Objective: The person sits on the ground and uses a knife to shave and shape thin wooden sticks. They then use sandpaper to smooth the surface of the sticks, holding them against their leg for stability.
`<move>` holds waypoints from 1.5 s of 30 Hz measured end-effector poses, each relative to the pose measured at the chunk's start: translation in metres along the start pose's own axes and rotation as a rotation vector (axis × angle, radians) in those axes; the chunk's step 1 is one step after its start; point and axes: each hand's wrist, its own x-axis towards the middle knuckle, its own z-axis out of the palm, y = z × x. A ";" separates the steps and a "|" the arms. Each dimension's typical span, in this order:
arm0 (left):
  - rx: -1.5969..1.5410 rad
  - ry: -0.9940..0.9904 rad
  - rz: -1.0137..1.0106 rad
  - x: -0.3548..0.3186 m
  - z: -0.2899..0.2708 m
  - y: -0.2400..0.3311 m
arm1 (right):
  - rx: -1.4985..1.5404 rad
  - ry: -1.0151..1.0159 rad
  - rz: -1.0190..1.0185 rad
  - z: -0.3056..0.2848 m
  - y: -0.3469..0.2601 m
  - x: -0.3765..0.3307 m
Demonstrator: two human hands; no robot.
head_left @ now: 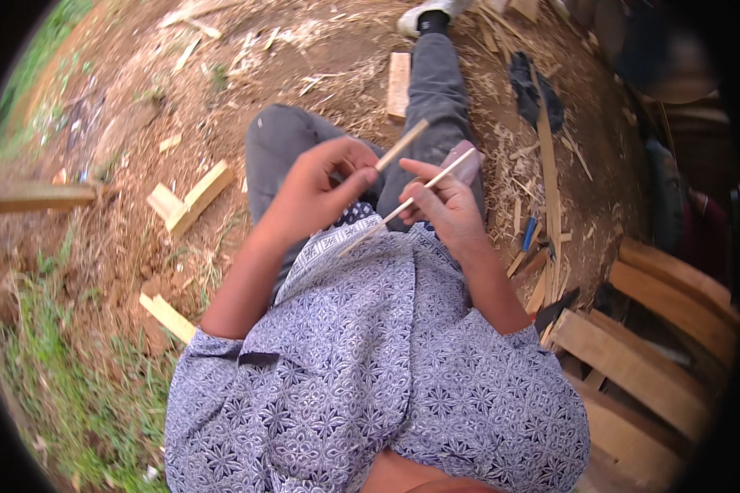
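In front of my lap, my left hand is closed around a short, flat wooden stick, whose far end points up and to the right. My right hand pinches a longer, thinner pale wooden stick between thumb and fingers. This thin stick slants from upper right to lower left, and its lower end crosses my patterned shirt. The two sticks are close together, apparently not touching. Just beyond my right fingers, a pinkish thing rests by my leg; its kind is unclear.
Wood shavings cover the brown ground. Wooden offcuts lie to the left, and a block sits beside my outstretched leg. At right are a long strip, a dark cloth-like thing, a slim blue object and stacked thick timbers.
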 end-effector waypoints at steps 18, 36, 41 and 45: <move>0.141 -0.113 -0.044 0.002 0.024 -0.012 | -0.016 0.105 0.001 -0.018 0.013 0.008; -0.004 -0.243 -0.326 -0.009 0.018 -0.019 | 0.050 -0.034 -0.038 -0.032 0.012 0.013; 0.075 -0.284 -0.334 -0.005 0.023 -0.015 | 0.108 -0.053 0.030 -0.037 0.011 0.011; 0.147 -0.296 -0.291 -0.003 0.033 -0.012 | 0.189 -0.099 0.058 -0.045 0.018 0.012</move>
